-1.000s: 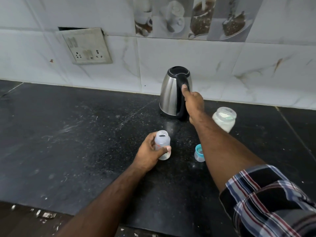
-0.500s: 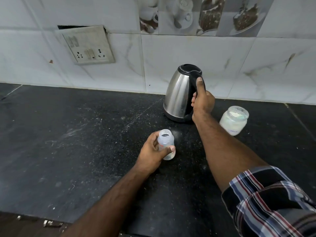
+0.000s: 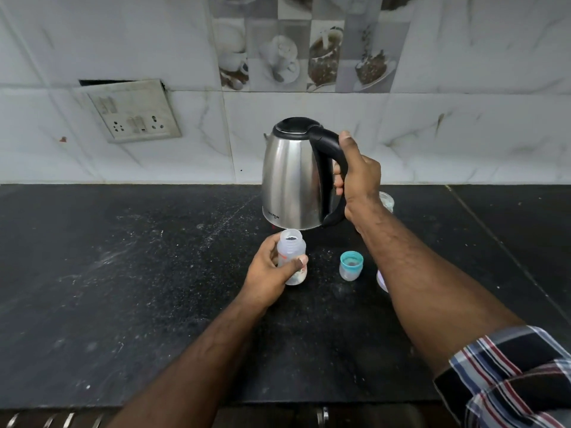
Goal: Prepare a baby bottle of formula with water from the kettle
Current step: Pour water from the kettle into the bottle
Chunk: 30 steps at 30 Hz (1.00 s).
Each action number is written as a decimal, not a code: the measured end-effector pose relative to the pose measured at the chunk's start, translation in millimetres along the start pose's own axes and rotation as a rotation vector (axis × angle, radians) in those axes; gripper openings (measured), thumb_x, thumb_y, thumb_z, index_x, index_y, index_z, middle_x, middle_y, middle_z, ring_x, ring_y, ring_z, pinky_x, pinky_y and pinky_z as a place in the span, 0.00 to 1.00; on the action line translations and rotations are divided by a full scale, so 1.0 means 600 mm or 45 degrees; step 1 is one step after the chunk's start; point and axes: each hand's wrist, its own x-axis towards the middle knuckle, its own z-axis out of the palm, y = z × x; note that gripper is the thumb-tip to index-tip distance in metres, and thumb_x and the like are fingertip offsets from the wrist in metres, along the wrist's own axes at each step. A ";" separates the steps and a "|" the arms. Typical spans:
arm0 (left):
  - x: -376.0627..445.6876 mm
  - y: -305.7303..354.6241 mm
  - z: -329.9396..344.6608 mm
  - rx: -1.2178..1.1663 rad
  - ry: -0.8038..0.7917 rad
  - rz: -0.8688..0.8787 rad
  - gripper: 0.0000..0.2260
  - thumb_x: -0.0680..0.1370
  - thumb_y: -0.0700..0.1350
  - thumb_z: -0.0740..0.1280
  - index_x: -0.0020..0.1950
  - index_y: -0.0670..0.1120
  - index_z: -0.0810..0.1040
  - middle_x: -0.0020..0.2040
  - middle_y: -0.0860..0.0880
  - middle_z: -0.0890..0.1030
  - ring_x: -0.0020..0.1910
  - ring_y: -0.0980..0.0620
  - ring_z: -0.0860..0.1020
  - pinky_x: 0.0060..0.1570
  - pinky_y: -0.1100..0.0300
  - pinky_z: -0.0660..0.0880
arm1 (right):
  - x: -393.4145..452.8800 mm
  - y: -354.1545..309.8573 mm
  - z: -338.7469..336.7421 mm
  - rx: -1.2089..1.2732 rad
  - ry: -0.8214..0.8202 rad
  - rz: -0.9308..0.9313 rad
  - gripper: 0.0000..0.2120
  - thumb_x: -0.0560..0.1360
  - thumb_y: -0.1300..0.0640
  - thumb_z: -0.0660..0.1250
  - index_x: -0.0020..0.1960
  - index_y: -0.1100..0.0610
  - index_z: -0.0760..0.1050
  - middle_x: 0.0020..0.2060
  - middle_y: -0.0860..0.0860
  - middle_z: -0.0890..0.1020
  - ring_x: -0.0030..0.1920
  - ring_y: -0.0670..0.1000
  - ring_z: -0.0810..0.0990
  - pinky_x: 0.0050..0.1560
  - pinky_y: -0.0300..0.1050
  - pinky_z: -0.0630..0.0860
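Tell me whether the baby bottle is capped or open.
Open: the baby bottle shows a bare threaded neck, and its teal cap stands apart on the counter.

Wall socket plate (image 3: 133, 111) above black countertop (image 3: 123, 273)

A black speckled stone countertop (image 3: 123, 288), dusted with pale powder, meets a white marble-look tiled wall (image 3: 448, 143). At ten o'clock hangs a grimy switch-and-socket plate (image 3: 133, 111). At twelve o'clock, decorative tiles (image 3: 306, 54) picture coffee cups.
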 end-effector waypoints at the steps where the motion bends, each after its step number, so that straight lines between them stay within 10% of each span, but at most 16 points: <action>1: -0.008 0.004 0.001 -0.001 0.003 0.007 0.23 0.74 0.38 0.79 0.64 0.54 0.78 0.58 0.52 0.86 0.55 0.57 0.84 0.54 0.65 0.78 | -0.008 -0.009 -0.009 0.010 -0.006 -0.012 0.25 0.68 0.30 0.71 0.33 0.52 0.78 0.28 0.50 0.78 0.25 0.48 0.71 0.24 0.41 0.67; 17: -0.160 0.035 0.072 0.053 0.131 0.002 0.20 0.66 0.47 0.74 0.57 0.59 0.79 0.52 0.57 0.86 0.50 0.61 0.84 0.48 0.68 0.77 | -0.142 -0.116 -0.212 -0.059 -0.123 -0.073 0.26 0.69 0.29 0.69 0.38 0.54 0.81 0.27 0.51 0.76 0.23 0.48 0.69 0.22 0.40 0.64; 30: -0.244 0.044 0.117 0.106 0.102 0.018 0.24 0.77 0.39 0.76 0.72 0.45 0.74 0.65 0.46 0.82 0.63 0.48 0.81 0.67 0.51 0.77 | -0.225 -0.156 -0.329 -0.364 -0.183 -0.115 0.26 0.68 0.28 0.70 0.33 0.52 0.83 0.26 0.52 0.77 0.22 0.49 0.70 0.21 0.38 0.65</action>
